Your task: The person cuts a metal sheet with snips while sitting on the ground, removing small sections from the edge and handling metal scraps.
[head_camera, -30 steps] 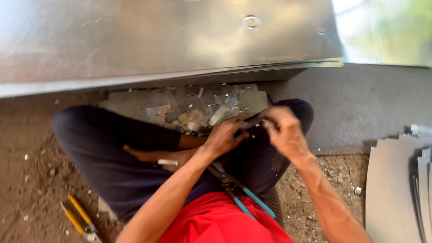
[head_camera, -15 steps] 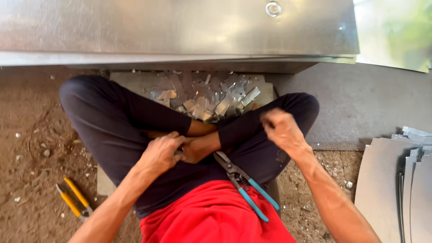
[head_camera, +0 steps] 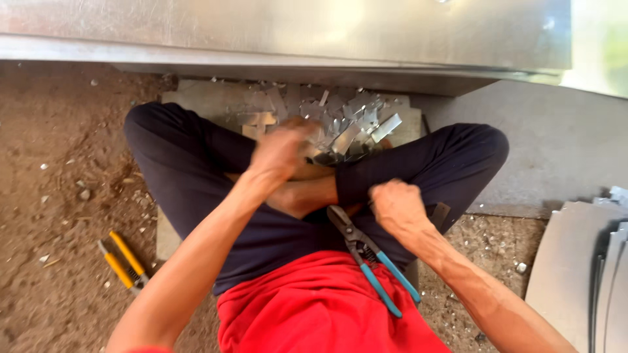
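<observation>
done: heap of small cut shiny metal scraps [head_camera: 340, 124] piled ahead
left hand [head_camera: 281, 147]: blurred over heap, grip unclear
right hand [head_camera: 396, 206]: fisted, contents hidden
idle: blue-handled steel snips [head_camera: 366, 258] on lap
left: stacked grey sheet-metal blanks [head_camera: 589, 274] uncut

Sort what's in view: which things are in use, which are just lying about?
In use:
left hand reaching into the metal scraps
right hand, fisted beside the blue-handled snips on the lap

Lying about:
yellow-handled pliers on the dirt
stacked metal sheets

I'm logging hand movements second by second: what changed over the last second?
The left hand left the right hand, drew back to the lap, then reached forward to the pile of metal scraps. The right hand pulled back into a fist. The blue-handled snips stayed on the lap, the yellow-handled pliers on the ground.
</observation>
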